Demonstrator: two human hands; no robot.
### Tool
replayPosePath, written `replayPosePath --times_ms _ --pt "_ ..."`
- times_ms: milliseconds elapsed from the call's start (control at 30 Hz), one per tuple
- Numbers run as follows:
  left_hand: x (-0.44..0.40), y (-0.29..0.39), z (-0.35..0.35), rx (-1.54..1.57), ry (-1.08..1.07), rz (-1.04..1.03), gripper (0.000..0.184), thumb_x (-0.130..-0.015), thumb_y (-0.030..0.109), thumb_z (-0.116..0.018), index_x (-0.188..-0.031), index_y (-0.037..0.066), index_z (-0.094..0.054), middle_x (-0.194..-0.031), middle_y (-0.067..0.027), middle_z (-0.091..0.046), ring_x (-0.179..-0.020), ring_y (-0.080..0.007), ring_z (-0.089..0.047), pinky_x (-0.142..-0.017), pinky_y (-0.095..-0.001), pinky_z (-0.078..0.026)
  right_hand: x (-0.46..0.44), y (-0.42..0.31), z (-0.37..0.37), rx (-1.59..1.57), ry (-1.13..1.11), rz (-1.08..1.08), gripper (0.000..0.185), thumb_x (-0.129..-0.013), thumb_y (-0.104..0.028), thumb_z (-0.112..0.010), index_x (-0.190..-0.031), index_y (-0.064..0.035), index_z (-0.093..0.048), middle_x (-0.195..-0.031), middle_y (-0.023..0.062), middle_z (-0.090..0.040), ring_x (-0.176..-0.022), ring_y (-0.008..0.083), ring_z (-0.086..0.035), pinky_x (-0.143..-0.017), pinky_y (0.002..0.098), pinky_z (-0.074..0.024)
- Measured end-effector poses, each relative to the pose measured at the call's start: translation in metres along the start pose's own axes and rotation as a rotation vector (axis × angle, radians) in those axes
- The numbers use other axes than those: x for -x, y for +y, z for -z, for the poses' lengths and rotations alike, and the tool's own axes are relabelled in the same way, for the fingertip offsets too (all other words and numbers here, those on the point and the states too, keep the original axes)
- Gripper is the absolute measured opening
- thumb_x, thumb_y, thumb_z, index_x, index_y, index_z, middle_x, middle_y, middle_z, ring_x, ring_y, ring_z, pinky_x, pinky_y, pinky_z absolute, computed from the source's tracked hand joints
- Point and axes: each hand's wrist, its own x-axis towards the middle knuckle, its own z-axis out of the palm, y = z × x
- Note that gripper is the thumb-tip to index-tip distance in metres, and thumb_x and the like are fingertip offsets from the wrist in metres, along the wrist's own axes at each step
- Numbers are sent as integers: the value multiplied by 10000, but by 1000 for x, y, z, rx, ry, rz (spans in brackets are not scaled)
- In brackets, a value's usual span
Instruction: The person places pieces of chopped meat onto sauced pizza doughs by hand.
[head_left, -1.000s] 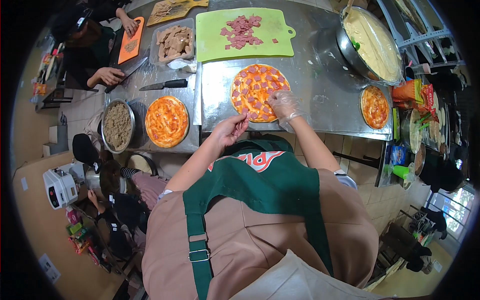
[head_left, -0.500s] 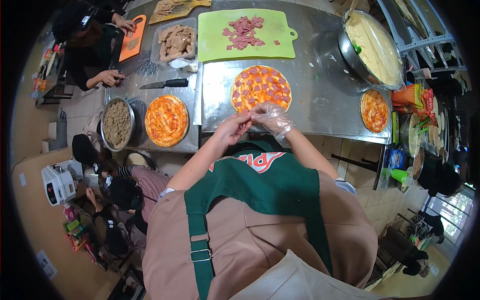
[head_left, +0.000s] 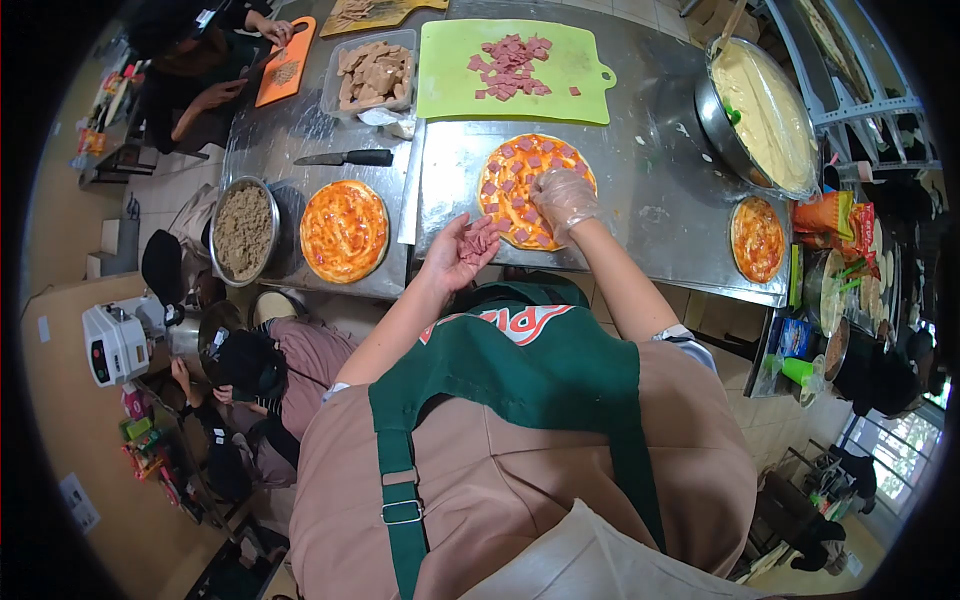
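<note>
Loose pink meat pieces (head_left: 480,242) could spill if the bare left hand (head_left: 458,252), cupped open beneath them, tilts, while the clear-gloved right hand (head_left: 566,202), its pinch hidden, could smear the round red-sauced pizza (head_left: 514,196) below on the silver metal table (head_left: 650,195) by pressing.

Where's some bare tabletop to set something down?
Mostly bare steel lies between the pizza at your right hand and the far-right pizza, and between the green board and the large bowl. It's crowded on the left: knife, tub, sauced pizza.
</note>
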Motion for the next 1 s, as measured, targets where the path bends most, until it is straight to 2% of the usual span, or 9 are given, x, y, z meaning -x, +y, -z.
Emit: replayPosePath --times_ms 200,233,300,400,500,633,767,867,1000 --pt "14 2 -19 134 -65 -36 487 -865 379 -355 -1127 -26 -422 -1041 -154 -540 -911 -281 -551 -867 -425 -411 1 -7 -9 -77 251 90 142 -708 -192 -571 -784 -79 -611 -802 116 -587 -736 273 -568 -668 362 -442" --pt "15 2 -21 131 -71 -43 504 -864 386 -351 -1148 -26 -410 -1052 -152 -537 -924 -289 -546 -877 -432 -400 10 -16 2 -77 248 93 142 -708 -192 -571 -784 -79 -611 -802 116 -587 -736 273 -568 -668 362 -442" --pt "13 0 -21 125 -70 -41 511 -861 392 -351 -1154 -23 -410 -1054 -149 -538 -927 -281 -547 -882 -429 -395 30 -33 21 -559 -23 14 217 -752 -230 -523 -886 -87 -616 -869 137 -587 -809 282 -565 -726 367 -450" --pt "1 1 -9 107 -146 2 494 -858 379 -366 -1146 -18 -425 -1042 -138 -548 -917 -251 -556 -878 -414 -403 42 -35 10 -431 -21 246 236 -736 -235 -548 -913 -94 -617 -846 136 -586 -787 281 -561 -709 370 -446" --pt "-9 -3 -5 -5 -199 -5 416 -857 302 -400 -1116 -19 -453 -1006 -120 -565 -879 -209 -574 -853 -384 -431 56 -42 12 -274 59 276 215 -737 -244 -543 -848 -78 -624 -835 140 -584 -770 286 -557 -684 374 -444" --pt "-13 -9 -8 -110 -149 21 278 -844 134 -440 -1088 5 -476 -949 -110 -582 -821 -170 -590 -794 -335 -475 58 -32 -12 -298 150 152 196 -726 -240 -553 -749 -54 -612 -782 137 -587 -730 287 -560 -665 367 -444" --pt "-13 -11 -6 -130 -64 64 247 -842 98 -433 -1063 -2 -483 -971 -119 -574 -851 -188 -587 -796 -325 -476 59 -10 -25 -495 59 88 209 -712 -251 -569 -728 -48 -615 -745 135 -594 -704 280 -571 -655 355 -447" --pt "-3 -7 -12 -98 -81 57 239 -846 103 -425 -1048 -11 -481 -1006 -128 -563 -917 -207 -569 -801 -317 -473 52 8 -19 -781 14 -240 208 -699 -261 -582 -739 -62 -629 -755 126 -605 -692 257 -587 -642 342 -452" --pt "5 -1 -10 -46 -47 13 247 -848 103 -416 -1054 -23 -468 -1040 -137 -548 -980 -218 -540 -807 -317 -470 27 25 -16 -547 158 -252 214 -721 -266 -551 -736 -68 -631 -755 119 -606 -717 252 -586 -653 344 -452"
